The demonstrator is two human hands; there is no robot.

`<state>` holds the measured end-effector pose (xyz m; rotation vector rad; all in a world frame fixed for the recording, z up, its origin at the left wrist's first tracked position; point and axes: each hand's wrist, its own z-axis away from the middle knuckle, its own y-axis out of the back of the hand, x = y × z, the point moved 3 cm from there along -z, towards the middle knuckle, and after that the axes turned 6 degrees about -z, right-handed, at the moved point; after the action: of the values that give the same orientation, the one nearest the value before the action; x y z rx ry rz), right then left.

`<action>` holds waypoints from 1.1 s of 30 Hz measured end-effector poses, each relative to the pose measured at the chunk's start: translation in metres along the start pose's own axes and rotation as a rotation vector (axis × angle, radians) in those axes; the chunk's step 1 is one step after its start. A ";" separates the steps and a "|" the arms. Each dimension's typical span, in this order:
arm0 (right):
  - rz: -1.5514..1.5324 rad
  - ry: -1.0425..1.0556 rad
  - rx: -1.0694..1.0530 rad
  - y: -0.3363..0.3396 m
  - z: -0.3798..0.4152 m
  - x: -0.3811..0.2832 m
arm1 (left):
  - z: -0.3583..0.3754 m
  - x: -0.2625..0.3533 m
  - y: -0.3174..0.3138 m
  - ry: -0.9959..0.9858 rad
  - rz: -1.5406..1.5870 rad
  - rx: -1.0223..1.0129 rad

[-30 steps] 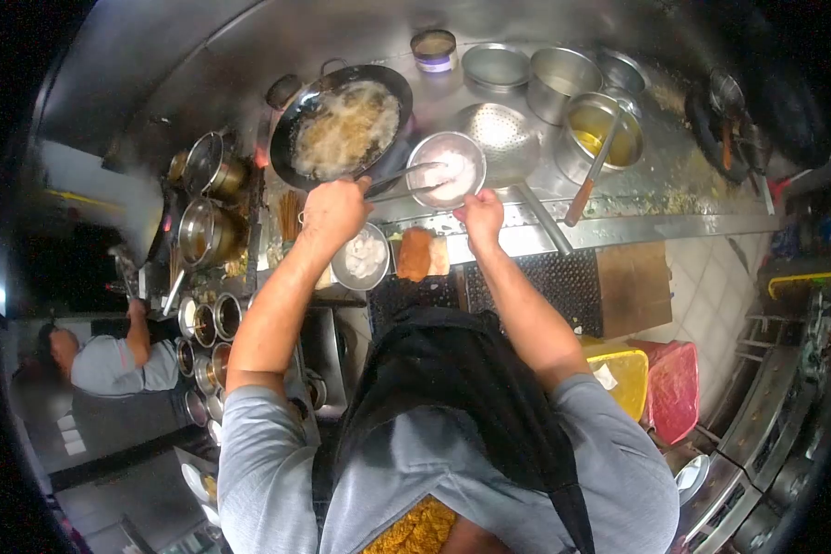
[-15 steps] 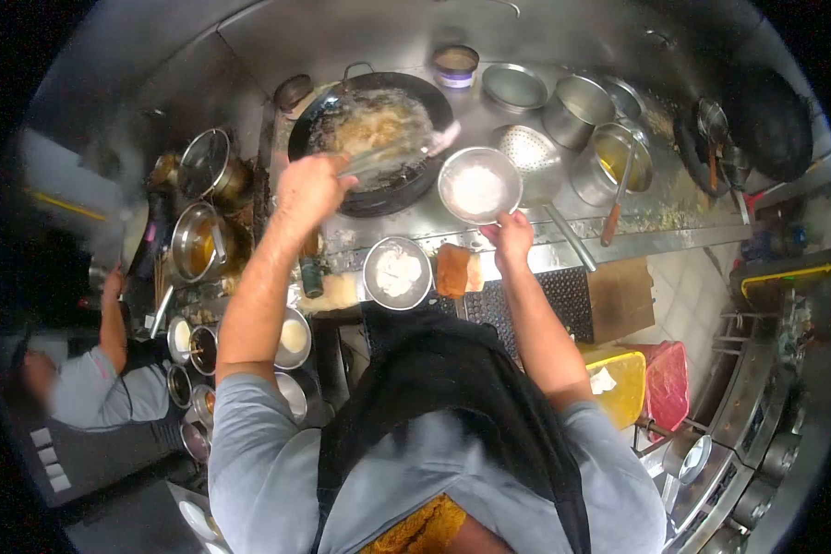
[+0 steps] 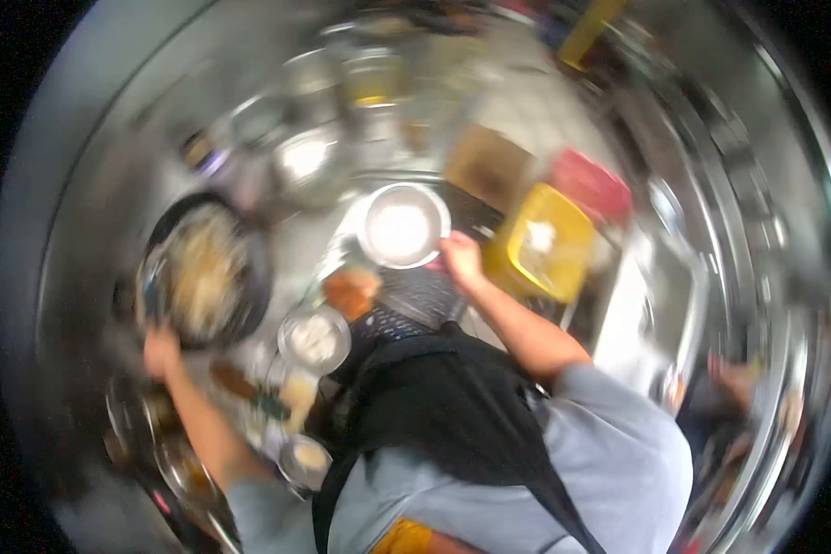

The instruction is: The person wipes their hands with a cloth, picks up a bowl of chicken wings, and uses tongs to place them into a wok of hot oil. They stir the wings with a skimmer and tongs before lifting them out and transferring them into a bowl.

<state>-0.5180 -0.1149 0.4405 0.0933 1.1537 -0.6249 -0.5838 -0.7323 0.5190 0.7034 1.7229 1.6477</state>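
Right hand (image 3: 462, 260) pinches the metal bowl (image 3: 436, 210) just left of it, while the wok (image 3: 257, 268) lies just beyond the left hand (image 3: 162, 353), whose blurred grip I cannot tell.

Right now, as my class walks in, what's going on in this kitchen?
Someone in a black apron holds a metal bowl of something white in the right hand. The left hand is at the edge of a dark wok with golden food in it; blur hides what, if anything, it grips. A second bowl, with white pieces in it, sits between the wok and the apron.
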 end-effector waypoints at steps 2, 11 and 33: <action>-0.039 -0.001 0.141 0.063 0.006 -0.004 | 0.046 0.017 0.022 0.123 0.435 -0.047; -0.186 0.309 0.979 0.416 0.110 -0.026 | 0.180 0.043 -0.039 -0.212 0.697 0.137; 0.234 0.223 -0.219 0.235 0.067 0.004 | 0.458 0.115 -0.032 0.341 1.916 -0.327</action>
<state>-0.3425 0.0527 0.4085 0.1106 1.3958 -0.2832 -0.3088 -0.3492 0.4746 2.3265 0.4467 3.1470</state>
